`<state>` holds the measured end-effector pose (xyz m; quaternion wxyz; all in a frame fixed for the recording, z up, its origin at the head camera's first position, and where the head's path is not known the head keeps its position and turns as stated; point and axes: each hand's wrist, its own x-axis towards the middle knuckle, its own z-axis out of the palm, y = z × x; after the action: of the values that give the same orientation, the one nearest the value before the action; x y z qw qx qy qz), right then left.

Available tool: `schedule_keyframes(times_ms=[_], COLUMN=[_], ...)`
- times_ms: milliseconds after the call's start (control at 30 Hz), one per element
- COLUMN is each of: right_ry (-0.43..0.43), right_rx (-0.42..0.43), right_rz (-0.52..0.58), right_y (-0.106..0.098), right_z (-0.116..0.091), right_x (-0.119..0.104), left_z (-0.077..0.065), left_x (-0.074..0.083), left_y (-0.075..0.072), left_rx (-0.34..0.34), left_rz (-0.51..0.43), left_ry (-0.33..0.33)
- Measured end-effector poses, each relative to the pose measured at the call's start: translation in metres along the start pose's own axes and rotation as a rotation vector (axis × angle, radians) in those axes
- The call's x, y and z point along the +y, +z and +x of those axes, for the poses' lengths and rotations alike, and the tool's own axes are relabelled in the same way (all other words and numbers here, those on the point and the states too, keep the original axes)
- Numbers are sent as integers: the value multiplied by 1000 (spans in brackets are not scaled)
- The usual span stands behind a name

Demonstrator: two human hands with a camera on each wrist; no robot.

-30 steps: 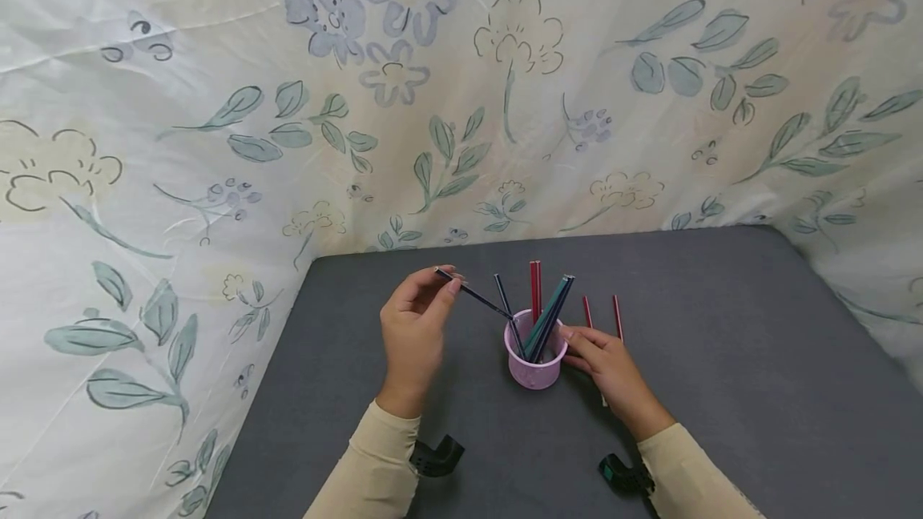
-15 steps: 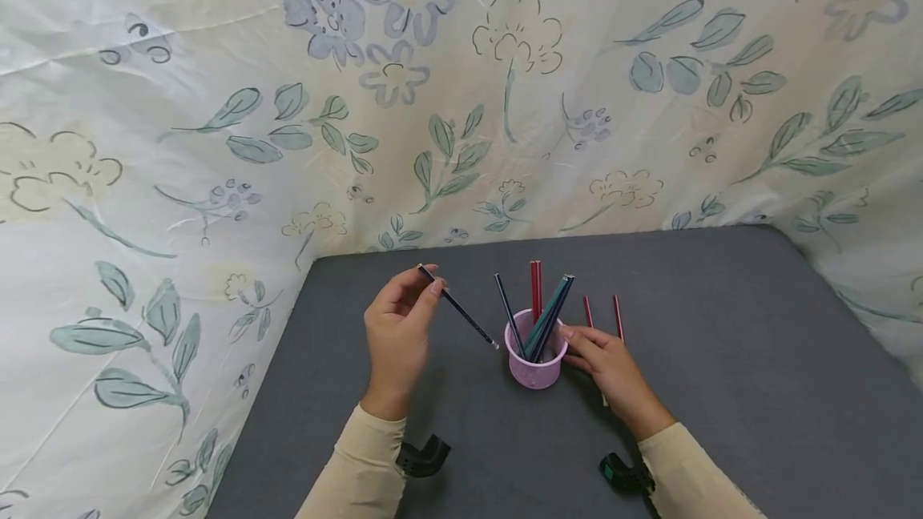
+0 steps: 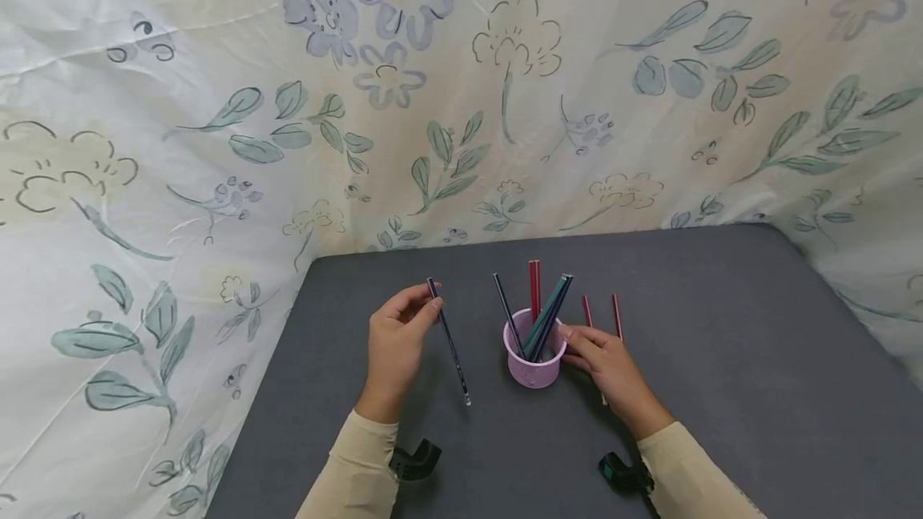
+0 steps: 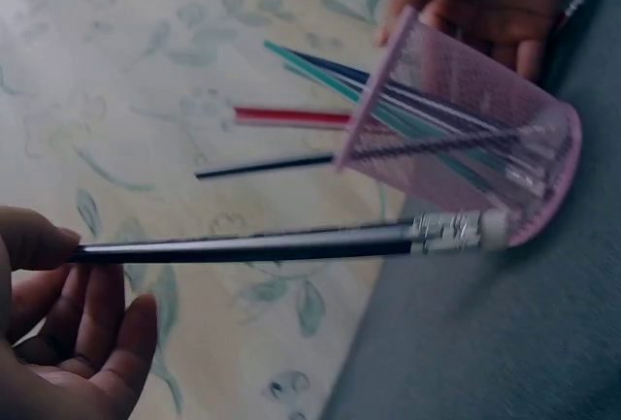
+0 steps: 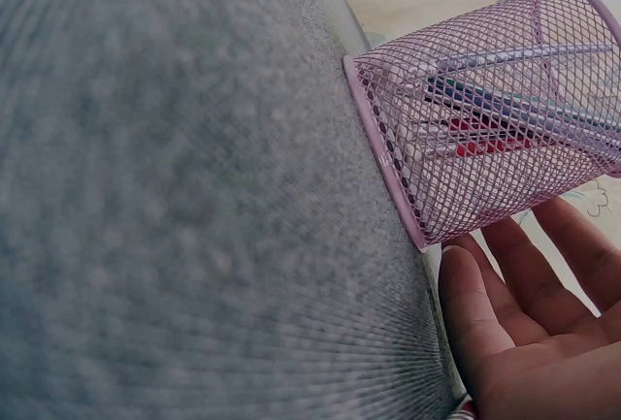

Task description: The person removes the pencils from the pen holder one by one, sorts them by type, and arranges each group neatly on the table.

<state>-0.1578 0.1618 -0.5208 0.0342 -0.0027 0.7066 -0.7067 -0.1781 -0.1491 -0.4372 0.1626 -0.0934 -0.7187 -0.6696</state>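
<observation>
My left hand point(image 3: 397, 343) pinches a dark pencil point(image 3: 450, 347) near its upper end, between thumb and fingers. The pencil slants down, its white eraser and metal ferrule at the lower end, left of a pink mesh pencil cup point(image 3: 534, 376). In the left wrist view the pencil point(image 4: 262, 248) overlaps the cup's lower part. Several pencils stand in the cup: red point(image 3: 534, 287), teal point(image 4: 310, 69) and dark blue ones point(image 3: 505, 303). My right hand point(image 3: 609, 367) rests its relaxed fingers against the cup's right side; in the right wrist view the fingers point(image 5: 524, 265) lie along the mesh.
Two red pencils point(image 3: 617, 315) lie on the grey table point(image 3: 743, 359) right of the cup, partly hidden by the right hand. Black wrist mounts point(image 3: 417, 461) sit at both sleeves. A floral curtain point(image 3: 461, 102) hangs behind and along the left side.
My left hand has drawn the pencil leftward, away from the cup, and its eraser end has swung down toward me. The right hand and the cup have stayed in place.
</observation>
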Motion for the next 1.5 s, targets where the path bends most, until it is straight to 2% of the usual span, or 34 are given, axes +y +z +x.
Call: schedule_keyframes(times_ms=[133,300,600,833,933,1133,1200,1333,1500], right_ry=[-10,-10,-17,8,5,-7,-8,-10,7], right_rx=[7,5,7,18,16,4,4,4,2], right_rz=[-3,-21,-29,-50,-49,-46,-46,-52,-50], right_y=[1,1,2,2,2,2,2,1,0], right_z=[1,0,-1,0,0,0,0,1,2], right_x=[3,6,7,4,2,0,1,2,4], left_z=[-4,-10,-17,-17,-17,-17,-17,-17,-17], left_x=[-16,-35,-70,-80,-81,-84,-85,-87,-86], left_y=[-3,-9,-16,-15,-14,-13,-12,-10,-8], left_rx=[-36,-49,-88,-73,-66,-21,-13,-7,-14], left_rz=[17,73,167,188,238,545,610,676,644], left_ry=[-96,-202,-312,-363,-366,-294,-276,-243,-216])
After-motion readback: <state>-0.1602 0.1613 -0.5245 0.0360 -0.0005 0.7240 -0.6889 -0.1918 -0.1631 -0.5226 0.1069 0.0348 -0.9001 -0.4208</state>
